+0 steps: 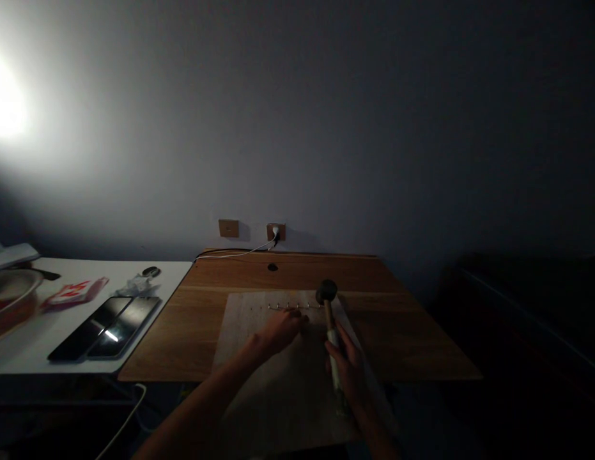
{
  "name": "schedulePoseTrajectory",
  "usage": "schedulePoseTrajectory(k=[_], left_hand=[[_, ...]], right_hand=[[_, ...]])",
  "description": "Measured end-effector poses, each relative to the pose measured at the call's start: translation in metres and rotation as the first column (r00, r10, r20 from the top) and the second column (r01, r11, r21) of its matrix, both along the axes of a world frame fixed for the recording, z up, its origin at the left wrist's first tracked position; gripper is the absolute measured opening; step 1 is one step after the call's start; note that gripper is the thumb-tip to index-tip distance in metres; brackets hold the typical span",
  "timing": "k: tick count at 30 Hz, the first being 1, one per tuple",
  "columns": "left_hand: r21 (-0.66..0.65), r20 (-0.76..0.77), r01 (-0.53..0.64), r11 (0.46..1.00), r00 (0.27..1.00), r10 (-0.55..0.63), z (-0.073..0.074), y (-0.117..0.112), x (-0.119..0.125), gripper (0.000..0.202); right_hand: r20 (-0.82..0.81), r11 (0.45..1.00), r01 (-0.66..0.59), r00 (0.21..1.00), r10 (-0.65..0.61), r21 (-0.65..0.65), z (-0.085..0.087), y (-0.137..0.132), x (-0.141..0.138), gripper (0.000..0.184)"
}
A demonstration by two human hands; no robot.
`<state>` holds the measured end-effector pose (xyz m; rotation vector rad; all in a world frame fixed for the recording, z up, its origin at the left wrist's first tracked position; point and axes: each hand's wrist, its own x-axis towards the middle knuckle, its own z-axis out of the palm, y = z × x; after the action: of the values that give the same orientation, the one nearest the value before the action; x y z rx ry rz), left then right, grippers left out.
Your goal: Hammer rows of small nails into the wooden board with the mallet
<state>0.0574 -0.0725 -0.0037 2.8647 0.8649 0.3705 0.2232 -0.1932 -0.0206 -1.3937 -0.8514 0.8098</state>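
1. pale wood board (252,326) is laid on a wooden desk (412,338), and a row of small metal pegs (294,306) is set across its far part, at 12 o'clock from the hands.
2. a black-headed mallet (326,292) is gripped by the right hand (347,367), with the fingers closed round its pale handle. the head is held upright at 1 o'clock from the left hand, near the right end of the row.
3. the left hand (280,332) is held at the row, with the fingers drawn narrow and pointing toward 12 o'clock. whether a peg is pinched cannot be told.
4. two smartphones (105,328) are laid on a white side table (172,271) at 9 o'clock from the board.
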Motion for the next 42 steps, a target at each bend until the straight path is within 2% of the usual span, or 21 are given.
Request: schedulePoseTrajectory(k=[2, 5, 7, 10, 13, 15, 21, 26, 29, 32, 38, 42], left_hand=[[-0.073, 0.19, -0.083, 0.994, 0.977, 0.096, -0.001, 0.007, -0.016, 0.035], [-0.239, 0.425, -0.217, 0.947, 0.853, 0.303, -0.006, 0.024, -0.05, 0.035], [-0.299, 0.466, -0.295, 0.908, 0.785, 0.409, -0.012, 0.035, -0.074, 0.03], [-0.343, 0.466, -0.364, 0.866, 0.735, 0.493, -0.024, 0.046, -0.097, 0.024], [-0.371, 0.501, -0.364, 0.854, 0.696, 0.514, -0.036, 0.048, -0.103, 0.021], [-0.389, 0.522, -0.357, 0.849, 0.674, 0.523, -0.041, 0.048, -0.103, 0.018], [-0.436, 0.488, -0.321, 0.841, 0.701, 0.52, -0.04, 0.049, -0.101, 0.016], [-0.369, 0.473, -0.359, 0.857, 0.721, 0.506, -0.041, 0.049, -0.101, 0.018], [-0.328, 0.458, -0.41, 0.851, 0.719, 0.523, -0.043, 0.048, -0.101, 0.02], [-0.294, 0.448, -0.436, 0.851, 0.724, 0.525, -0.042, 0.047, -0.101, 0.021], [-0.277, 0.431, -0.393, 0.877, 0.765, 0.479, -0.038, 0.045, -0.099, 0.022], [-0.372, 0.444, -0.358, 0.856, 0.741, 0.503, -0.036, 0.045, -0.096, 0.038]], right_hand=[[-0.011, 1.0, -0.03, 0.999, 0.03, -0.009, -0.001, 0.0, -0.001, 0.071], [-0.007, 0.999, -0.053, 0.999, 0.053, 0.001, -0.002, 0.0, 0.0, 0.069], [0.002, 0.998, -0.06, 0.998, 0.06, 0.002, -0.002, 0.0, 0.0, 0.069], [0.015, 0.998, -0.059, 0.998, 0.059, 0.008, -0.003, 0.001, 0.001, 0.064], [0.038, 0.998, -0.045, 0.998, 0.044, 0.035, -0.005, 0.001, 0.001, 0.058], [0.021, 0.998, -0.058, 0.998, 0.058, 0.018, -0.005, 0.001, 0.0, 0.06], [-0.067, 0.993, -0.114, 0.991, 0.114, 0.012, 0.002, 0.003, -0.019, 0.07], [-0.161, 0.972, -0.237, 0.959, 0.234, 0.001, 0.007, 0.009, -0.057, 0.068], [-0.163, 0.948, -0.317, 0.934, 0.316, 0.021, 0.005, 0.015, -0.08, 0.065], [-0.167, 0.94, -0.341, 0.927, 0.337, 0.003, 0.0, 0.019, -0.096, 0.072], [-0.142, 0.931, -0.365, 0.921, 0.362, -0.001, -0.005, 0.021, -0.101, 0.072], [-0.145, 0.931, -0.364, 0.92, 0.363, 0.021, -0.009, 0.02, -0.101, 0.071]])
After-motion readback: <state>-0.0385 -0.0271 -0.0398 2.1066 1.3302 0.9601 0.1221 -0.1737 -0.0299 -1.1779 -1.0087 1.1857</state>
